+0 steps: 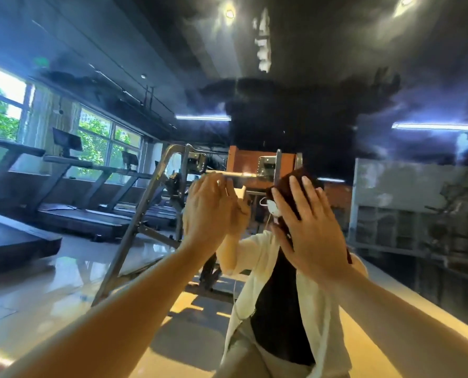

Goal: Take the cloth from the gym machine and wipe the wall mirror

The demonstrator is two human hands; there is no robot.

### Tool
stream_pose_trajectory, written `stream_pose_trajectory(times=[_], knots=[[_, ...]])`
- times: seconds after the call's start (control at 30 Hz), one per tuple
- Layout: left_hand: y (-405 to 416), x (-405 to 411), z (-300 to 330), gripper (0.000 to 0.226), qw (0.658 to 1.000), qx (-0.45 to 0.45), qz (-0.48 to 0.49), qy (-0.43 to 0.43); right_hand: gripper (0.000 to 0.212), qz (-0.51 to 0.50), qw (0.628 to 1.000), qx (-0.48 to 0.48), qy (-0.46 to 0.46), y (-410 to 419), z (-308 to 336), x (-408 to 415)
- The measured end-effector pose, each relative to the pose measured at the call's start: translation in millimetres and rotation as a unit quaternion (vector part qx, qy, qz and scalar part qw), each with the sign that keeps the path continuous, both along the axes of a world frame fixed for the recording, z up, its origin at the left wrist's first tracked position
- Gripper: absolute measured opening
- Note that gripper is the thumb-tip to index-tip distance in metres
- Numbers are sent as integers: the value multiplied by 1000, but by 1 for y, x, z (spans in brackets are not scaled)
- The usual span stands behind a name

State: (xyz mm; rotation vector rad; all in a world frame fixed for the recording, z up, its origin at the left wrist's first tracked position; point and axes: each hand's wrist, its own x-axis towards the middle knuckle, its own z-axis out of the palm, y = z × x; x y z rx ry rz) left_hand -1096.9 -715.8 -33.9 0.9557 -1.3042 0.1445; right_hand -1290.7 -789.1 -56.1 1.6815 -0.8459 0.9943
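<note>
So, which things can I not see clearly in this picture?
- Dark red-brown cloth: head view, mostly covered by the flat right hand.
- Left hand: only its back shows; contact with the wall mirror is unclear.
- Grey gym equipment at right: reflection too blurred to identify.

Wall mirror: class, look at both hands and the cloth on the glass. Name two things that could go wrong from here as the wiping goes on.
1. The right hand presses the dark red cloth on the wall mirror with straight fingers, not gripping it, so the cloth might slip out and fall.
2. The bare left hand appears to touch the glass with no cloth under it, which could leave fresh fingermarks.
</note>
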Motion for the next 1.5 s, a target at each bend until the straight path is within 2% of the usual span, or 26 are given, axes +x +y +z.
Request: stream_pose_trajectory(times=[0.1, 0.2, 0.23, 0.33, 0.4, 0.43, 0.53, 0.57, 0.6, 0.67, 0.73, 0.77, 0.83, 0.87, 0.9, 0.93, 0.97, 1.0, 1.07, 1.1, 1.13, 1.2, 1.23, 1.3, 1.4, 1.5], knots=[[-14, 13, 16, 22, 997, -21, 73, -29, 51, -1, 990, -16, 137, -9, 1, 28], [-24, 21, 30, 26, 992, -54, 96, -55, 48, -27, 970, -49, 237, -15, 47, 48], [-28, 22, 35, 25, 991, -69, 95, -71, 48, -35, 975, -69, 208, -16, 73, 45], [-33, 26, 50, 29, 987, -83, 91, -101, 48, -44, 994, -98, 9, -13, 137, 20], [-35, 31, 56, 30, 985, -91, 90, -116, 49, -30, 992, -88, -90, -11, 131, 27], [-37, 33, 59, 30, 983, -98, 92, -125, 49, -29, 992, -88, -80, -12, 115, 41], [-42, 36, 63, 28, 978, -118, 98, -141, 49, -34, 987, -76, 138, -13, 62, 65], [-45, 37, 63, 28, 978, -117, 98, -145, 50, -37, 981, -77, 174, -15, 66, 55], [-47, 38, 63, 29, 978, -114, 93, -146, 50, -41, 984, -82, 155, -15, 77, 41], [-50, 42, 63, 30, 979, -115, 83, -148, 49, -44, 996, -79, -15, -12, 103, 17], [-52, 48, 61, 30, 978, -116, 85, -151, 49, -34, 982, -88, -167, -8, 106, 24], [-53, 51, 60, 31, 977, -113, 90, -158, 50, -39, 983, -89, -156, -11, 95, 42], [-55, 60, 57, 35, 974, -108, 91, -179, 53, -40, 996, -63, 47, -18, 61, 80], [-56, 65, 54, 37, 972, -108, 90, -186, 54, -42, 986, -47, 157, -18, 51, 86], [-56, 72, 52, 38, 972, -105, 91, -191, 54, -42, 974, -52, 216, -18, 55, 81], [-56, 79, 49, 39, 971, -101, 98, -193, 52, -40, 975, -73, 207, -20, 69, 71], [-56, 87, 46, 40, 971, -96, 106, -191, 51, -46, 986, -86, 136, -20, 84, 60], [-56, 94, 42, 41, 972, -88, 114, -185, 51, -46, 995, -92, 13, -21, 101, 50], [-55, 106, 38, 44, 976, -70, 122, -167, 50, -24, 968, -84, -233, -15, 118, 46], [-54, 110, 36, 45, 977, -65, 122, -163, 51, -27, 959, -85, -269, -13, 114, 62], [-54, 113, 35, 46, 977, -61, 121, -163, 51, -29, 966, -87, -242, -14, 104, 85], [-54, 116, 35, 45, 977, -62, 119, -165, 55, -22, 996, -57, -72, -19, 79, 135], [-53, 117, 37, 46, 978, -64, 120, -159, 57, -23, 999, -49, 10, -20, 73, 156], [-51, 119, 42, 47, 981, -53, 133, -130, 57, -26, 994, -42, 99, -20, 87, 184], [-49, 115, 50, 36, 978, -39, 160, -126, 60, -36, 994, -7, 108, -22, 137, 184], [-51, 95, 64, 33, 973, -46, 161, -161, 58, -40, 998, -31, 35, -18, 172, 146]])
